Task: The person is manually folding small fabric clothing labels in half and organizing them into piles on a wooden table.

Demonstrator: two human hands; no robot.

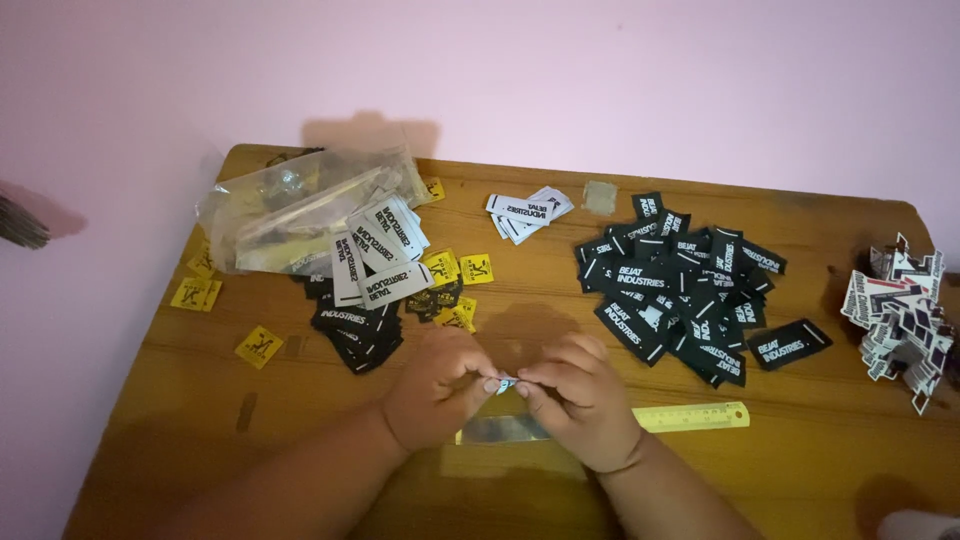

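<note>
A: so what are the hands doing?
B: left hand [435, 392] and right hand [578, 400] both pinch one small label [505, 384], center of frame, just above the ruler [690, 416] on the table [800, 470].

wood table [840, 460] | black labels [680, 290] | ruler [690, 417] (yellow) | plastic bag [290, 205]

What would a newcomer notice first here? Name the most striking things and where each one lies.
First, the left hand and right hand, meeting at the table's near middle and pinching a small white piece between their fingertips. Next, the heap of black labels right of centre, and the clear plastic bag at the far left corner. A yellow ruler lies beside the right hand.
</note>
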